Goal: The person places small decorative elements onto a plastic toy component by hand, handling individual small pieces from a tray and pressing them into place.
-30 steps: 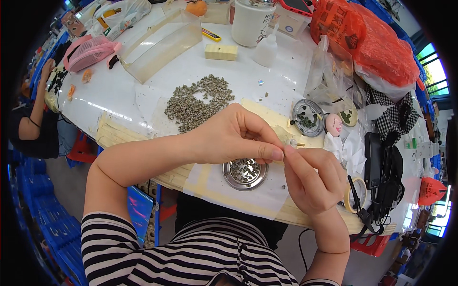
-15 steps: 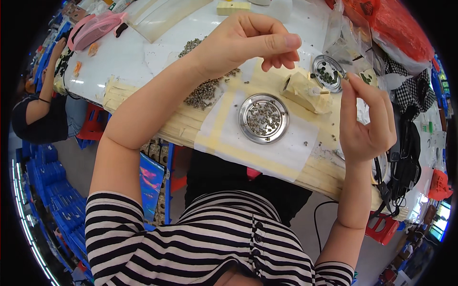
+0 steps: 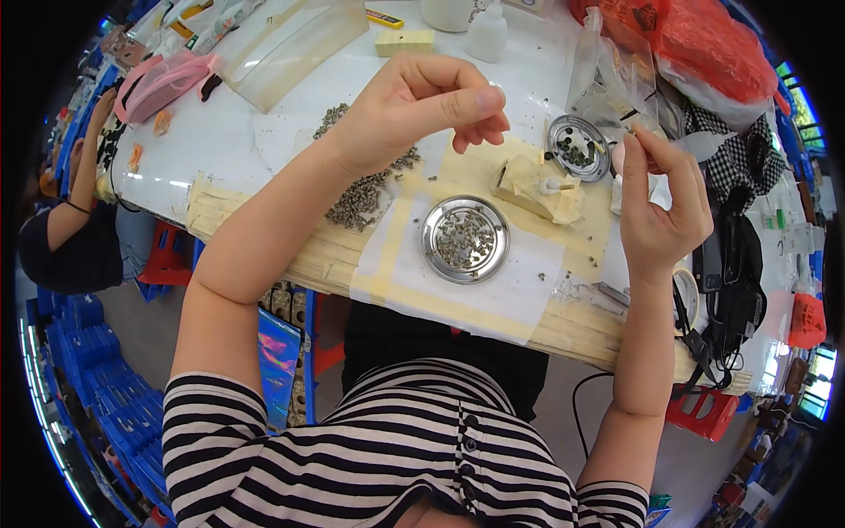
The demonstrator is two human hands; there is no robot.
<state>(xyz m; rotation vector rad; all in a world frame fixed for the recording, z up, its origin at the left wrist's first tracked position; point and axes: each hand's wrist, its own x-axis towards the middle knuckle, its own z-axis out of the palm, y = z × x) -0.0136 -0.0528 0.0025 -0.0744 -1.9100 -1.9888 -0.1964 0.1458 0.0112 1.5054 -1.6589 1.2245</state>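
My left hand (image 3: 431,110) is raised over the table, fingers curled and thumb pressed along the index finger. Whatever it may hold is hidden. At the right my right hand (image 3: 664,207) pinches a tiny piece between thumb and index fingertip, too small to name. Between and below the hands, a round metal dish (image 3: 428,260) carries many small metal pieces. Behind it stands a block wrapped in masking tape (image 3: 537,187) with a short white peg on its side. A second metal dish (image 3: 606,158), with dark green bits, lies left of my right hand.
A heap of small metal parts (image 3: 359,204) lies under my left forearm. A pale yellow block (image 3: 405,42) and a white squeeze bottle (image 3: 487,35) stand farther back. Red plastic bags (image 3: 713,62) and a black strapped bag (image 3: 735,273) crowd the right. Another person (image 3: 70,229) sits at far left.
The whole view has shifted slightly, so the table and dishes appear lower and more to the left. Both hands keep nearly the same pose, the right still pinching.
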